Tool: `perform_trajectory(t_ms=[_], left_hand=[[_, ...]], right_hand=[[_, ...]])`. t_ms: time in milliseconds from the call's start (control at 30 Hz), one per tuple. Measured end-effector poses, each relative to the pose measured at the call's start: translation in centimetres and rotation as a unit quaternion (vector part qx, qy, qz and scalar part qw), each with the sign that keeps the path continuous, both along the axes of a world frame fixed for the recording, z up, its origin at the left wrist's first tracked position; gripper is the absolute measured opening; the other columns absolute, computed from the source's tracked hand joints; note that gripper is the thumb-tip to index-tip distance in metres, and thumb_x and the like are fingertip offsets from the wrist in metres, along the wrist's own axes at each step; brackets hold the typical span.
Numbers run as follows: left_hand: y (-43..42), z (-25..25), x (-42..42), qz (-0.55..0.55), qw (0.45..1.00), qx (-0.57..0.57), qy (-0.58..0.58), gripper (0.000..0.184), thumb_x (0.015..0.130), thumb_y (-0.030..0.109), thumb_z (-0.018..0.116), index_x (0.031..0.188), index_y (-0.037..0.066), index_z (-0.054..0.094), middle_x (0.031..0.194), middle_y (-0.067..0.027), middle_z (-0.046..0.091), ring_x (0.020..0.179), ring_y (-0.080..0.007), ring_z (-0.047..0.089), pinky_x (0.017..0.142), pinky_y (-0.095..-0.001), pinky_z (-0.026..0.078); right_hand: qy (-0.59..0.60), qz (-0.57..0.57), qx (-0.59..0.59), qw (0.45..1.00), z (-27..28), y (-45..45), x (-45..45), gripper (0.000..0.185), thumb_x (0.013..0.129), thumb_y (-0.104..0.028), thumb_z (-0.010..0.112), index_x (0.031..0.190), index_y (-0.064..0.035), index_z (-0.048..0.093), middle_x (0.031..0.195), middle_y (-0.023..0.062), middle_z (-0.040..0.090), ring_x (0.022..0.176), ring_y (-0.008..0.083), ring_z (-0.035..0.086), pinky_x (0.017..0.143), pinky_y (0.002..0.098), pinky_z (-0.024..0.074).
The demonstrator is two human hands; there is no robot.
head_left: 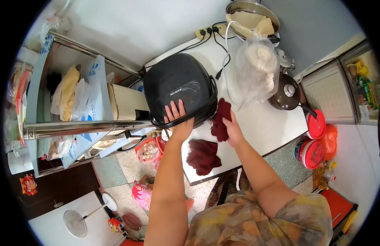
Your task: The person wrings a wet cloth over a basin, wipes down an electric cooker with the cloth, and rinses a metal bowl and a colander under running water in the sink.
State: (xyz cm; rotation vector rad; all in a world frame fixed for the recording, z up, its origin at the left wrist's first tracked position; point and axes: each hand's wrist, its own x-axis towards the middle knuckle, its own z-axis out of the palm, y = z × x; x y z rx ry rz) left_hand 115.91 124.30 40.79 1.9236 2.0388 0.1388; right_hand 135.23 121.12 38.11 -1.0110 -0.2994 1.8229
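the hands were found apart. the left hand lay spread against the black cooker. the right hand was clamped on a maroon cloth just beside the cooker's right side. a second cloth lay on the cooker's near side.

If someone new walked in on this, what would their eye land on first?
Probably the big black appliance on the left of the white table, with the left hand at its near edge. Next, a dark red cloth in the right hand, just right of the appliance, and a second dark red cloth lying nearer the person.
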Motion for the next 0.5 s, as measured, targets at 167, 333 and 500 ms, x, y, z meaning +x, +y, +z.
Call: perform_trajectory(t_ms=[167,333,500], left_hand=[[-0.2,0.0,0.3,0.002,1.000,0.001,0.014,0.075,0.082,0.048,0.044,0.141,0.017,0.009,0.145,-0.0166,0.002,0.132,-0.0391,-0.003,0.100,-0.0576,0.005],[-0.2,-0.4,0.2,-0.005,0.999,0.010,0.031,0.075,0.082,0.048,0.043,0.141,0.017,0.009,0.145,-0.0168,0.002,0.132,-0.0393,-0.002,0.100,-0.0571,0.005],[0.0,-0.2,0.0,-0.005,1.000,0.003,0.019,0.074,0.083,0.050,0.040,0.141,0.017,0.010,0.145,-0.0170,0.004,0.132,-0.0391,-0.001,0.100,-0.0569,0.005]], right_hand=[[-0.352,-0.013,0.066,0.934,-4.3,1.1,-3.8,0.051,0.082,-0.002,0.041,0.132,-0.0059,0.029,0.102,0.0125,0.051,0.081,0.0235,0.055,0.065,0.0353,0.0479],[-0.534,-0.022,0.111,0.838,-3.4,-3.0,-8.0,0.053,0.077,-0.005,0.048,0.128,0.0040,0.034,0.118,0.0252,0.038,0.111,0.0386,0.038,0.097,0.0365,0.0313],[-0.434,0.071,0.195,0.877,-3.9,-8.0,-12.8,0.050,0.077,-0.004,0.047,0.126,0.0027,0.038,0.121,0.0257,0.040,0.113,0.0380,0.040,0.096,0.0366,0.0332]])
